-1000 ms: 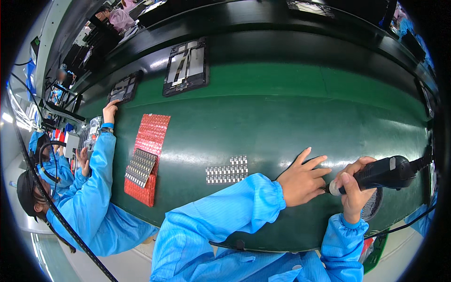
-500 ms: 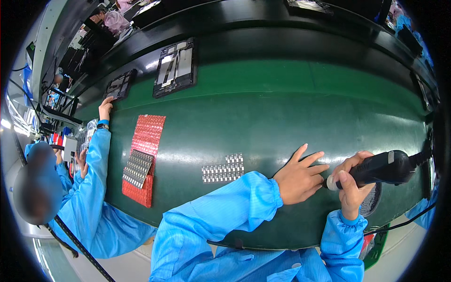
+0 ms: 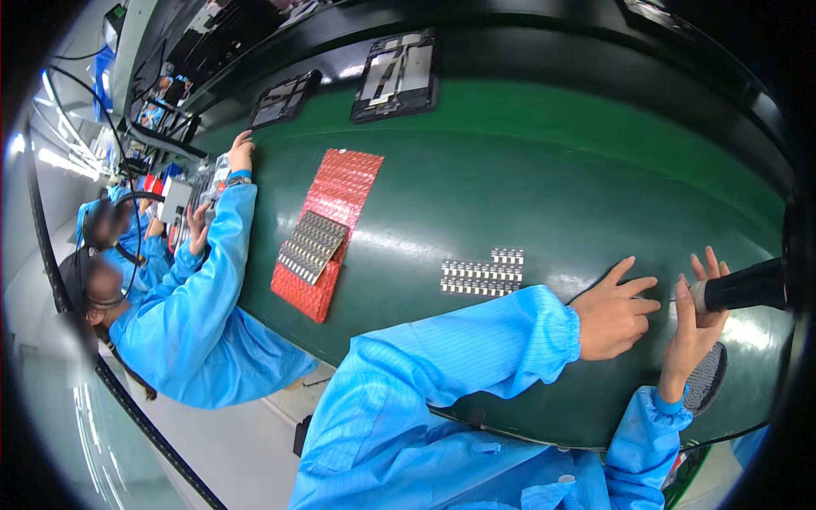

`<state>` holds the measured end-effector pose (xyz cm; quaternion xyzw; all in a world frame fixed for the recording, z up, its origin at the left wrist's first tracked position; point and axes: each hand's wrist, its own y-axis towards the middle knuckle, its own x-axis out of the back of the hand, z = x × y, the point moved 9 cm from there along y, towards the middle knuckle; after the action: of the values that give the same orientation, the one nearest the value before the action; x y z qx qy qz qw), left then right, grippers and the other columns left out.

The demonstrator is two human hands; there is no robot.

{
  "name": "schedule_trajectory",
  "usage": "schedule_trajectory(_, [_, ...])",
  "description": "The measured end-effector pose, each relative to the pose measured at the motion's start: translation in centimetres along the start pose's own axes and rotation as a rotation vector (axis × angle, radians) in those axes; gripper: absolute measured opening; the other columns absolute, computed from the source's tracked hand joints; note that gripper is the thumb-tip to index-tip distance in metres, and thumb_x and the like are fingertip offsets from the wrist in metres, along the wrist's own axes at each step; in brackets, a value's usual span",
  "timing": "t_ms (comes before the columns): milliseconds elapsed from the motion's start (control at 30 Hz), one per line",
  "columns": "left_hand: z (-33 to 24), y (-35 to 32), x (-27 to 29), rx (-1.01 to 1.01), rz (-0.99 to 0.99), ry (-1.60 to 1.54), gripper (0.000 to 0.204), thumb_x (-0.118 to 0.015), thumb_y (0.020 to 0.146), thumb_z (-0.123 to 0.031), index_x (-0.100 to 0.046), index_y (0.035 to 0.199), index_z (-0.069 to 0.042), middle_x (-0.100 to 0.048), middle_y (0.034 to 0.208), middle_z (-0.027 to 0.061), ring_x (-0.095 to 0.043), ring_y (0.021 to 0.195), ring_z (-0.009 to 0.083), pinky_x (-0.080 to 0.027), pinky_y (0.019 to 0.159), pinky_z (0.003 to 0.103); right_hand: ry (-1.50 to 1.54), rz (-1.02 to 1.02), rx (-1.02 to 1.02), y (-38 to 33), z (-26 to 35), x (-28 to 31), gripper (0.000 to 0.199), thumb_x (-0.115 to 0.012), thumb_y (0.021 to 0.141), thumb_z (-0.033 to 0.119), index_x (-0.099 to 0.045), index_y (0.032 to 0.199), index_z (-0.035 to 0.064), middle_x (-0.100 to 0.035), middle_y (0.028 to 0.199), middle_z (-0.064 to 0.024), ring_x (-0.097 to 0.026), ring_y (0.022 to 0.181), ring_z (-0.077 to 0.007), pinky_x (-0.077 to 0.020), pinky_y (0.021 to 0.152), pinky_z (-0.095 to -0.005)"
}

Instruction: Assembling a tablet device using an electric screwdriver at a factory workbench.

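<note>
At the right, my right hand (image 3: 699,327) has its thumb and fingers at the pale tip of a black handheld tool (image 3: 748,287); some fingers stretch upward. The tool's far end runs into the dark rim of the picture. My left hand (image 3: 616,313) rests palm down on the green table with its fingers spread and nothing in it. To its left lie rows of small dark pieces with white marks (image 3: 483,277), close to my left sleeve. A round grey ridged thing (image 3: 707,379) sits by my right wrist.
A red bubble-wrap sheet (image 3: 350,177) with a panel of small parts (image 3: 313,246) on it lies left of centre. Two opened tablet-like devices (image 3: 395,76) (image 3: 285,99) lie at the back. A co-worker in a blue smock (image 3: 191,327) reaches toward the left device.
The view has shifted, so the table contents appear farther left and right. My right hand's grip has moved toward the tool's tip, with some fingers lifted. My left hand stays spread.
</note>
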<state>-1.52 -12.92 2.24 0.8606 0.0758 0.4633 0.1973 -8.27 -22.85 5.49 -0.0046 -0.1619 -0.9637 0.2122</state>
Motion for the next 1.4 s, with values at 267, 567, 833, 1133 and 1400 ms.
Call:
schedule_trajectory(267, [-0.2,0.4,-0.3,0.011,0.043,-0.009,0.012,-0.063,0.077,-0.021,-0.068,0.085,-0.013,-0.055,0.125,0.0041,-0.039,0.129,0.0278,-0.019,0.108,0.061,0.066,0.055,-0.044,-0.3,-1.1,-0.4,0.065,-0.062,0.080,-0.005,-0.031,0.136,0.0021,-0.037,0.142,-0.0137,-0.043,0.125,-0.0256,-0.0388,0.098,-0.0331])
schedule_trajectory(567, [0.2,0.8,0.4,0.091,0.016,-0.077,0.042,-0.067,0.079,-0.019,-0.057,0.117,-0.007,-0.041,0.140,0.0139,-0.036,0.132,0.0291,-0.022,0.110,0.052,-0.013,-0.062,0.005,0.6,-1.2,1.6,0.075,-0.068,0.074,-0.006,-0.028,0.137,0.0013,-0.034,0.143,-0.0148,-0.041,0.127,-0.0242,-0.0407,0.096,-0.0333])
schedule_trajectory(833, [1.7,0.6,3.2,0.173,-0.286,-0.266,0.091,-0.070,0.074,-0.007,-0.015,0.145,0.000,-0.018,0.148,0.0281,-0.025,0.135,0.0431,-0.026,0.109,0.045,0.034,0.203,0.064,-0.2,-0.9,-1.7,0.058,-0.074,0.070,0.002,-0.047,0.122,-0.0040,-0.056,0.118,-0.0152,-0.057,0.105,-0.0204,-0.0462,0.087,-0.0329])
schedule_trajectory(1133, [0.2,0.5,0.5,0.105,0.084,0.061,0.045,-0.065,0.080,-0.023,-0.056,0.121,-0.007,-0.043,0.139,0.0124,-0.030,0.135,0.0329,-0.021,0.109,0.055,0.202,-0.028,-0.042,0.6,-1.3,1.1,0.057,-0.066,0.079,-0.002,-0.038,0.129,-0.0020,-0.045,0.133,-0.0130,-0.048,0.119,-0.0216,-0.0420,0.093,-0.0299])
schedule_trajectory(1400, [1.3,0.8,1.0,0.221,0.013,-0.107,0.071,-0.066,0.080,-0.021,-0.032,0.139,-0.004,-0.038,0.142,0.0142,-0.032,0.134,0.0310,-0.019,0.110,0.053,0.137,0.059,-0.096,0.9,-3.1,0.8,0.054,-0.071,0.076,-0.001,-0.044,0.123,-0.0018,-0.056,0.119,-0.0123,-0.056,0.106,-0.0174,-0.0456,0.087,-0.0292])
